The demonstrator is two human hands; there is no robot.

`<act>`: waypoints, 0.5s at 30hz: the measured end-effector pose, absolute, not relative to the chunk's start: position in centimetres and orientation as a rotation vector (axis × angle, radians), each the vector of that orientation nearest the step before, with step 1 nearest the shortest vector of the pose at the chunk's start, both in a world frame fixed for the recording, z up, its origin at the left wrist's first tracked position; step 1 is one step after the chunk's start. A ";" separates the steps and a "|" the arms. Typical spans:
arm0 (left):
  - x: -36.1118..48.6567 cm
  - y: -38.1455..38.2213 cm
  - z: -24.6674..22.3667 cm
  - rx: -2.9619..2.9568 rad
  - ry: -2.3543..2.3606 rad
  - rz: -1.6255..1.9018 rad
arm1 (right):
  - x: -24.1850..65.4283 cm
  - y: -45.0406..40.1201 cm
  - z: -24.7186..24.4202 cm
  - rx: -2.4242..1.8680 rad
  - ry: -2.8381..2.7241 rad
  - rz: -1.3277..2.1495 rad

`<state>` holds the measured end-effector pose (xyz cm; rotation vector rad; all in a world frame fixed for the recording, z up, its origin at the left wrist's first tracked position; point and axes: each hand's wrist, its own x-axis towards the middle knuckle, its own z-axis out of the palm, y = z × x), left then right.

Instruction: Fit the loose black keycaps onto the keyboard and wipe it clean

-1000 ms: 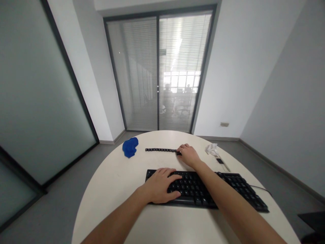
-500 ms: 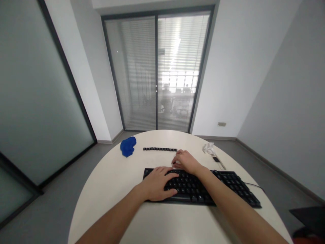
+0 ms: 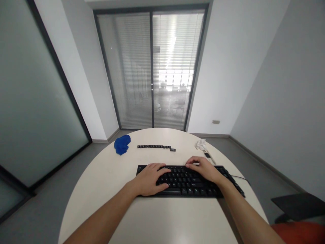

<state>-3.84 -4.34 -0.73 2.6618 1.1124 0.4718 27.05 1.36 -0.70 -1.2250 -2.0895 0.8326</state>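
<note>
Keyboard point(image 3: 181, 181) is overlaid at left by splayed, unclenched left hand point(image 3: 150, 179). Its far edge is overhung by right hand point(image 3: 205, 169); grip cannot be told.

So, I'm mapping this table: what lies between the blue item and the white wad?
Between the blue item and the white wad, the head view shows a row of black keycaps.

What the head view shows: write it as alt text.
A person's left hand rests on a long black keyboard on a rounded cream table; the right hand is at the keyboard's far edge. Beyond lie a row of small black keycaps and an irregular blue blob.
</note>
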 end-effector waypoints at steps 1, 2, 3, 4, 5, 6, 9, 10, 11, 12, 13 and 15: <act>-3.8 -4.4 -0.8 2.663 1.117 0.469 | 27.0 1.2 -0.5 -1.214 -2.098 0.844; -3.8 -4.4 -0.8 2.662 1.122 0.466 | 26.9 1.0 -0.4 -1.209 -2.108 0.852; -3.8 -4.4 -0.8 2.661 1.125 0.465 | 26.9 0.9 -0.3 -1.210 -2.113 0.857; -3.8 -4.4 -0.9 2.660 1.126 0.464 | 26.9 0.9 -0.3 -1.212 -2.112 0.860; -3.8 -4.4 -0.9 2.658 1.126 0.465 | 27.0 0.8 -0.4 -1.213 -2.106 0.867; -3.8 -4.3 -0.9 2.656 1.126 0.467 | 27.1 0.8 -0.4 -1.210 -2.098 0.879; -3.8 -4.3 -0.9 2.655 1.126 0.465 | 27.2 0.9 -0.8 -1.187 -2.092 0.902; -3.8 -4.3 -0.9 2.656 1.128 0.461 | 27.2 0.9 -0.9 -1.182 -2.090 0.905; -3.8 -4.3 -0.9 2.656 1.129 0.457 | 27.2 0.9 -1.0 -1.181 -2.085 0.905; -3.8 -4.3 -0.8 2.657 1.130 0.454 | 27.2 1.0 -1.0 -1.180 -2.079 0.906; -3.7 -4.3 -0.8 2.659 1.129 0.453 | 27.1 1.0 -1.1 -1.180 -2.074 0.910; -3.7 -4.3 -0.8 2.666 1.123 0.457 | 27.1 1.1 -1.1 -1.181 -2.069 0.915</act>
